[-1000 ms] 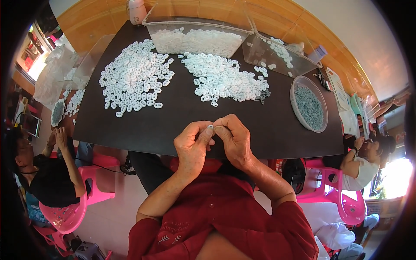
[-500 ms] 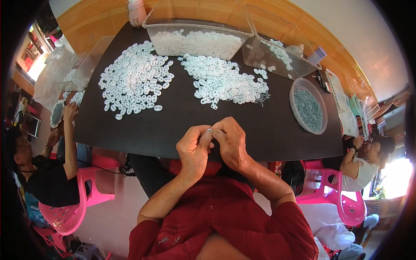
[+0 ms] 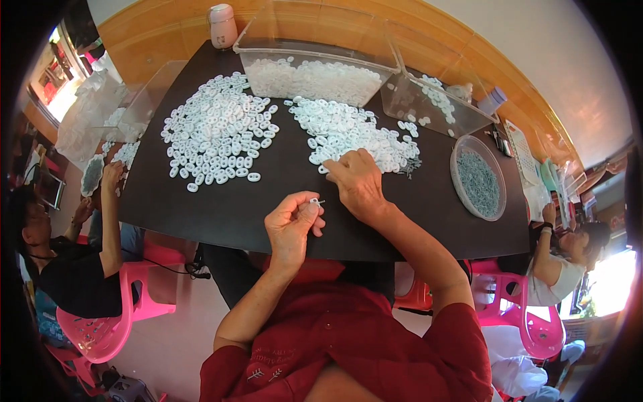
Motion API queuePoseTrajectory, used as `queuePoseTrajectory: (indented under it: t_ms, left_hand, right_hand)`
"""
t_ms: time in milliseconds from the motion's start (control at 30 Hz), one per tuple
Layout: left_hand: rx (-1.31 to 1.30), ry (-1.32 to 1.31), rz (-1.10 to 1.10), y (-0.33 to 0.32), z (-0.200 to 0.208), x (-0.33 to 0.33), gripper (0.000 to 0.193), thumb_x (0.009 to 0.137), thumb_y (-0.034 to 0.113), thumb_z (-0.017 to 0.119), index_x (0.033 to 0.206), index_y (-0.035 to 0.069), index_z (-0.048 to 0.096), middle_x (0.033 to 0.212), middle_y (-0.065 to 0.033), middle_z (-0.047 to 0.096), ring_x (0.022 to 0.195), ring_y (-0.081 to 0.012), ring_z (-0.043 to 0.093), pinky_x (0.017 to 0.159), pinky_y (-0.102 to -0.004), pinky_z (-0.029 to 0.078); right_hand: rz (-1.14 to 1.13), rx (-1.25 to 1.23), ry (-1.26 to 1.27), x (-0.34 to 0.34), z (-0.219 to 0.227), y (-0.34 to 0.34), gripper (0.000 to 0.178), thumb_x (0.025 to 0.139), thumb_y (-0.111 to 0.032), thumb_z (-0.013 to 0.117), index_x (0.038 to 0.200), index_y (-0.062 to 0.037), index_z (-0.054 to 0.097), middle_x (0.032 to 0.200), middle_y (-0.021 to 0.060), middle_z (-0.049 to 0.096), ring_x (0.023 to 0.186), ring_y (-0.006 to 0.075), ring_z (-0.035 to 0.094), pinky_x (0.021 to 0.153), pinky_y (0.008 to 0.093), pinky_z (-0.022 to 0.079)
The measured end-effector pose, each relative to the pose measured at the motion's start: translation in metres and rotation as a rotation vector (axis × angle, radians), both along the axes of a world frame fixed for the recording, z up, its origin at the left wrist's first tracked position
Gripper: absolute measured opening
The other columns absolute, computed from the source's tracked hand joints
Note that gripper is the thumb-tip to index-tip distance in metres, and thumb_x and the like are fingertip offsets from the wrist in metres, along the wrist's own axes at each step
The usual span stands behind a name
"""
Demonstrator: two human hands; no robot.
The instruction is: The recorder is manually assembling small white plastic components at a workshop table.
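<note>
My left hand (image 3: 291, 224) pinches a small white plastic piece (image 3: 313, 200) with a short metal pin sticking out, held over the near edge of the black table (image 3: 268, 208). My right hand (image 3: 356, 179) lies palm down, its fingers touching the near edge of the right heap of white plastic rings (image 3: 348, 130). A second, wider heap of white rings (image 3: 218, 130) is spread to the left. Whether the right hand holds a ring cannot be seen.
A clear bin of white pieces (image 3: 315, 77) and a smaller clear bin (image 3: 432, 100) stand at the back. A round dish of grey metal pins (image 3: 477, 177) sits right. Seated people (image 3: 60, 261) work at both table ends on pink chairs (image 3: 134, 295).
My hands were together at the table edge working one piece. The right hand has now moved forward onto the right ring heap; the left stays holding the piece.
</note>
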State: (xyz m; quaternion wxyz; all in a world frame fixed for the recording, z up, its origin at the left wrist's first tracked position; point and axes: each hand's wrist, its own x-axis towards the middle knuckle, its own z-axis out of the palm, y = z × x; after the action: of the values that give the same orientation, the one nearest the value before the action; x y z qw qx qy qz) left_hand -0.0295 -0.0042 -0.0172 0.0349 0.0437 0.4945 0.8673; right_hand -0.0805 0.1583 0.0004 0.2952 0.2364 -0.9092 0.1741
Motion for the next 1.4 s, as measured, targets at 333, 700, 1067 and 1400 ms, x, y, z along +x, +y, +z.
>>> queuePoseTrajectory:
  t_ms: [333, 700, 1067, 1400]
  left_hand:
    - [0.015, -0.005, 0.011, -0.003, -0.001, 0.000, 0.017, 0.088, 0.002, 0.058, 0.102, -0.006, 0.061, 0.079, -0.0108, 0.063, 0.059, -0.0126, 0.058, 0.050, -0.0237, 0.047]
    - [0.033, 0.013, 0.028, -0.006, -0.002, 0.000, 0.018, 0.088, 0.003, 0.059, 0.103, -0.006, 0.061, 0.080, -0.0111, 0.063, 0.060, -0.0118, 0.058, 0.050, -0.0222, 0.046]
    - [0.031, -0.001, 0.028, -0.005, 0.003, 0.002, 0.019, 0.088, 0.003, 0.059, 0.104, -0.006, 0.060, 0.079, -0.0102, 0.062, 0.060, -0.0116, 0.058, 0.050, -0.0223, 0.046]
    - [-0.024, -0.038, -0.027, -0.004, 0.013, 0.007, 0.017, 0.089, 0.003, 0.058, 0.105, -0.005, 0.059, 0.080, -0.0103, 0.063, 0.060, -0.0108, 0.060, 0.047, -0.0201, 0.044]
  right_hand:
    - [0.092, 0.189, 0.008, 0.008, 0.001, -0.002, 0.026, 0.064, 0.002, 0.058, 0.087, -0.0079, 0.065, 0.073, 0.0043, 0.049, 0.071, 0.0228, 0.047, 0.064, 0.0324, 0.039]
    - [0.076, -0.039, -0.074, 0.027, 0.006, 0.000, 0.024, 0.062, 0.004, 0.061, 0.084, -0.0054, 0.063, 0.074, 0.0072, 0.051, 0.071, 0.0249, 0.050, 0.066, 0.0354, 0.041]
    - [0.059, -0.226, -0.217, 0.039, 0.003, -0.004, 0.012, 0.072, -0.001, 0.068, 0.083, -0.0024, 0.062, 0.075, 0.0049, 0.058, 0.070, 0.0189, 0.055, 0.062, 0.0306, 0.044]
    - [0.140, -1.200, -0.841, 0.049, 0.015, -0.006, 0.013, 0.082, -0.004, 0.065, 0.094, 0.0006, 0.067, 0.076, -0.0002, 0.062, 0.067, 0.0037, 0.051, 0.060, 0.0183, 0.039]
